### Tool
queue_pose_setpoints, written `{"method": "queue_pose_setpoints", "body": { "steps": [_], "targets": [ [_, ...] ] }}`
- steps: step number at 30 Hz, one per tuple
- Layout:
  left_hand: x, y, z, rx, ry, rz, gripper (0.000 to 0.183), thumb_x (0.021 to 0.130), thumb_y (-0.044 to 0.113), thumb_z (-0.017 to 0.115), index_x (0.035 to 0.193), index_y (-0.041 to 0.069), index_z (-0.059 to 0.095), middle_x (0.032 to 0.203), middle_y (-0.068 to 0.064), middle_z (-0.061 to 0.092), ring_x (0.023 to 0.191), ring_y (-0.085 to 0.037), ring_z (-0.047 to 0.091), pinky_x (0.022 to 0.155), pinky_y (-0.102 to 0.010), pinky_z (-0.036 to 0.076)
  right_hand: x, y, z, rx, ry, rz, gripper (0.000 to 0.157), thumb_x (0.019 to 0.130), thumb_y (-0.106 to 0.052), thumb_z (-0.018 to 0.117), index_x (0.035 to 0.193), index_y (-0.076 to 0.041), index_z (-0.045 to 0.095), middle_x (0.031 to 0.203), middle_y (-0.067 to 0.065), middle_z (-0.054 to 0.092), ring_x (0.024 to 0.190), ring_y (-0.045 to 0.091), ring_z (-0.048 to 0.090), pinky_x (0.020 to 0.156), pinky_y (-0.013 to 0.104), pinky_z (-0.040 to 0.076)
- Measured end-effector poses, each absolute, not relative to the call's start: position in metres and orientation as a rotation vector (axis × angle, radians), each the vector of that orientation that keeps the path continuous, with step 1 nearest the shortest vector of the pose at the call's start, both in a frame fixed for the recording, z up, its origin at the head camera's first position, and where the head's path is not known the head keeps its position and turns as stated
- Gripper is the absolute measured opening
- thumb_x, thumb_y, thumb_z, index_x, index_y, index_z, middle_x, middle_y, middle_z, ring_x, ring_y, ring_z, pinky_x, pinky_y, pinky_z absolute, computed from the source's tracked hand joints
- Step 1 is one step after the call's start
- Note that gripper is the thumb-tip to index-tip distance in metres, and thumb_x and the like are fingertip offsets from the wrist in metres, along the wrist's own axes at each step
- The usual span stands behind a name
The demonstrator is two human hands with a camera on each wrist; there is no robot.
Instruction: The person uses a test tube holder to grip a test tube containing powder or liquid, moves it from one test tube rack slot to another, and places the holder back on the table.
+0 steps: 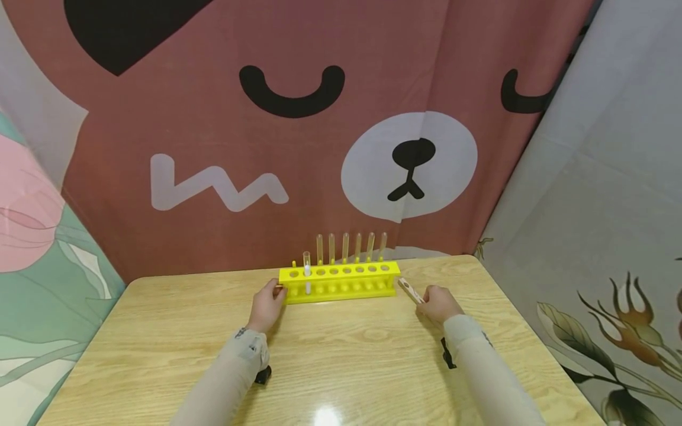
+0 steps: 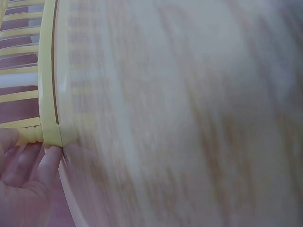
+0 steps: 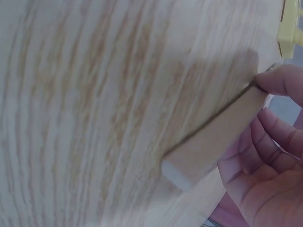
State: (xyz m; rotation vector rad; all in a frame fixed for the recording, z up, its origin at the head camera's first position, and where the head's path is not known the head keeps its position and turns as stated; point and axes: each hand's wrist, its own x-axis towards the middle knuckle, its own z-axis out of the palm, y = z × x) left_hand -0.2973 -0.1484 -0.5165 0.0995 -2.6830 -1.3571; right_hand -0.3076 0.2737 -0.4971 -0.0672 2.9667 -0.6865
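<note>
A yellow test tube rack (image 1: 340, 272) stands at the far side of the table. My left hand (image 1: 266, 305) is at its left end; in the left wrist view, the thumb and fingers (image 2: 45, 172) grip the rack's end post by the base. One test tube (image 1: 307, 270) with white contents stands upright in a hole near that end. Behind it, several empty-looking tubes (image 1: 346, 247) rise upside down along the back row. Just off the rack's right end, my right hand (image 1: 441, 303) holds a wooden test tube holder (image 3: 218, 135) between thumb and fingers, its far tip pointing at the rack.
The light wood-grain table (image 1: 341, 355) reaches back to a reddish-brown curtain (image 1: 213, 130) with a bear face. A pale floral curtain (image 1: 602, 225) hangs along the right side, and a green and pink one (image 1: 32, 284) on the left.
</note>
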Motion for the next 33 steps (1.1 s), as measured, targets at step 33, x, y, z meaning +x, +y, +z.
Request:
{"method": "queue_pose_setpoints", "body": {
  "steps": [33],
  "targets": [
    [-0.294,-0.146,-0.517,0.075,-2.628,-1.366,0.026,0.103,0.007,0.057,0.127,-0.003,0.060,0.115,-0.023,0.069,0.107,-0.035,0.065,0.092,-0.048,0.054,-0.302,0.284,-0.502,0.099,3.032,-1.079,0.022,0.092,-0.018,0.062,0.095,0.002,0.057,0.080,0.012,0.061,0.069,0.024,0.056,0.060,0.034,0.048]
  ]
}}
